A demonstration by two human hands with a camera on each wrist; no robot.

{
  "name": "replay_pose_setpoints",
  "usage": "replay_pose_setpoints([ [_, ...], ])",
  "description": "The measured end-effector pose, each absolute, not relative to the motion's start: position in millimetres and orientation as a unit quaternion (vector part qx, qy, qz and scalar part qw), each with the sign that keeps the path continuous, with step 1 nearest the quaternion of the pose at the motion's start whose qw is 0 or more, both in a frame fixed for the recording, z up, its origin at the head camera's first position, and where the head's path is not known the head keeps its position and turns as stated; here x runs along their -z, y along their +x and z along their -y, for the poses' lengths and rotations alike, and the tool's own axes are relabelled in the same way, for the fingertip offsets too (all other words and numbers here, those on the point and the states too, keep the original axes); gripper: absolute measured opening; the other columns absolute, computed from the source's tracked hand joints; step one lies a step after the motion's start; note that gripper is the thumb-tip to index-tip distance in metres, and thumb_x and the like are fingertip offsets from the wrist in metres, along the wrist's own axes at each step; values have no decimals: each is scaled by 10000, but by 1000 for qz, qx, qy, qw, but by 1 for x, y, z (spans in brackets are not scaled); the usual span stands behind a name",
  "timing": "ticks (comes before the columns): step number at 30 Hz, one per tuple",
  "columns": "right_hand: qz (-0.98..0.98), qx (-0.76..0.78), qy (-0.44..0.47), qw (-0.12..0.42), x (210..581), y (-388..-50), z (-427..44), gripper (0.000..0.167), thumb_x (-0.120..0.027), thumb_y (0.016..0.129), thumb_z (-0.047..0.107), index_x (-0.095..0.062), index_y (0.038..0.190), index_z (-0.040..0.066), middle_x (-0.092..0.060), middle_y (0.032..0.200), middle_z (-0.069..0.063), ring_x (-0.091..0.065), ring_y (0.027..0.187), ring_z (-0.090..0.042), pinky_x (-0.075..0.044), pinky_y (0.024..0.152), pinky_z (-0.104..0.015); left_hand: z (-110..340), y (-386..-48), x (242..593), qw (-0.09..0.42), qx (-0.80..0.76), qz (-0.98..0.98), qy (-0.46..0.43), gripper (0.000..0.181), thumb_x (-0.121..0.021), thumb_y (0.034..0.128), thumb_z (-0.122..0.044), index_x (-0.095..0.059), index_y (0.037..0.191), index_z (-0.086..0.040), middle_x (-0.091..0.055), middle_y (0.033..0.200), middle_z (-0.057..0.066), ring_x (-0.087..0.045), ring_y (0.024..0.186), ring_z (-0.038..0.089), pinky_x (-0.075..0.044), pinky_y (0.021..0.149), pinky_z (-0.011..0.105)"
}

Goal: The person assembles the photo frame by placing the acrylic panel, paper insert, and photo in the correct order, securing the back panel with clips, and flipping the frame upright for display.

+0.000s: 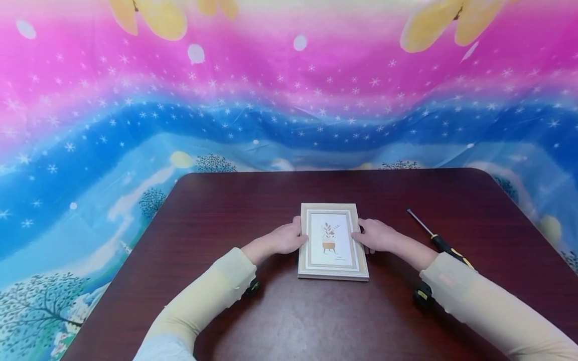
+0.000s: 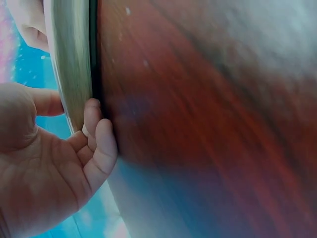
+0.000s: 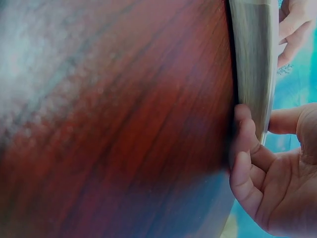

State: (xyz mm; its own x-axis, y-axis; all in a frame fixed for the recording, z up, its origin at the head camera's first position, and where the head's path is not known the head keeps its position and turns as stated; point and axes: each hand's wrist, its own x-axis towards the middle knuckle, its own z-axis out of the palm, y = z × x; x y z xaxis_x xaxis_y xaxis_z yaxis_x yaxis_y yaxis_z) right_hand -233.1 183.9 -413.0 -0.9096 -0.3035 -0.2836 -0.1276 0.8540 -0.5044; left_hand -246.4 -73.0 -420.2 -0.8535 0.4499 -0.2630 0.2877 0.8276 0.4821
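Note:
A cream picture frame [image 1: 333, 273] lies face up at the middle of the table, its print [image 1: 330, 238] showing a plant in an orange pot on legs. My left hand [image 1: 286, 237] grips its left side, thumb on the front border and fingers curled at the lower edge. On the opposite side my right hand [image 1: 378, 235] holds it the same way. Both wrist views show the frame's side wall, [image 2: 74, 54] and my fingertips [image 3: 242, 129] where it meets the dark table. Whether the frame touches the tabletop everywhere I cannot tell.
A screwdriver [image 1: 444, 245] with a black and yellow handle lies right of the frame, partly behind my right sleeve [image 1: 487, 301]. The dark red wooden table [image 1: 235, 200] ends at a colourful printed cloth [image 1: 271, 100] behind it.

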Motion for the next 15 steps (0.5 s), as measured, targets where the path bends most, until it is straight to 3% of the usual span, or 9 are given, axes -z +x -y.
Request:
replay_pose_setpoints([
  [7,-945,249,-111,178,416,-233,-185,513,-507,1005,202,-377,1364,-141,-575,580,-59,-555,484,-178,-431,500,-309,70,-245,419,188,-220,-938,188,618,-443,1021,-234,-170,1451,117,-579,870,124,-540,805,190,-423,751,304],
  [12,-942,260,-110,182,416,-234,-188,554,-494,1017,211,-313,1401,-145,-576,590,-65,-552,485,-185,-432,499,-309,70,-247,418,186,-248,-933,183,628,-471,1016,-235,-188,1464,102,-627,1001,151,-555,863,173,-438,796,312],
  [15,-939,267,-113,186,415,-233,-190,626,-501,1015,227,-247,1425,-172,-583,601,-57,-558,496,-188,-441,522,-314,73,-247,419,199,-282,-921,179,639,-499,1009,-233,-191,1472,83,-647,936,158,-587,792,185,-462,727,316],
])
